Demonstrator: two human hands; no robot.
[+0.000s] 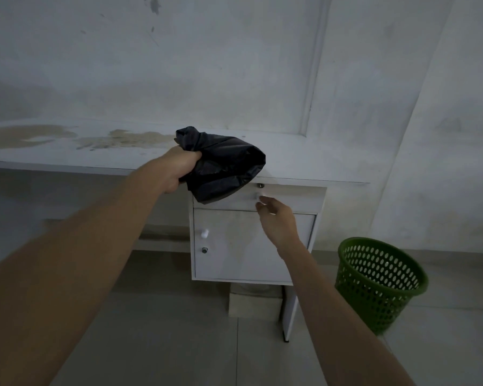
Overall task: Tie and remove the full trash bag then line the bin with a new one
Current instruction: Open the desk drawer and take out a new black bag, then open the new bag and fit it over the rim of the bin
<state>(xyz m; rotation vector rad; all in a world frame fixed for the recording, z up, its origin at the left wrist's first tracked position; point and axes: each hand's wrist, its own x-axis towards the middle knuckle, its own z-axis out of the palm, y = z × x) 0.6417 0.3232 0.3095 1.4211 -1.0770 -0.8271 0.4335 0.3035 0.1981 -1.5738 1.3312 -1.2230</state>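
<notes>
- Two bare forearms reach out from you low in the view, with both hands up at the desk.
- Your right hand (276,218) has loose, part-spread fingers and holds nothing. Its tips sit just beside the small white drawer knob (258,196), but blur there hides whether they touch it.
- Your left hand (179,168) has its fingers curled tight round a crumpled black plastic trash bag (223,165). The bag is bunched up at the front edge of the long white desk (67,151), above the drawer.
- The bag hangs slack with no bulge, so I judge it to be the fresh liner, not the full one.
- Below the drawer, the white cabinet door (248,246) is shut.
- A round green perforated plastic bin (379,282) stands upright on the grey tiled floor (179,344), right of the cabinet and well apart from the bag. Its mesh shows through, so no liner is in it.
- Step in hand, as I judge it: the old bag is out and you are lining the bin, new bag in hand.
- Next, carry the bag to the bin and use both hands to find the mouth and shake it open. Then push it down inside and fold the edge over the rim. Thin film may cling shut.
- Farthest back is a stained pale wall (207,65).
</notes>
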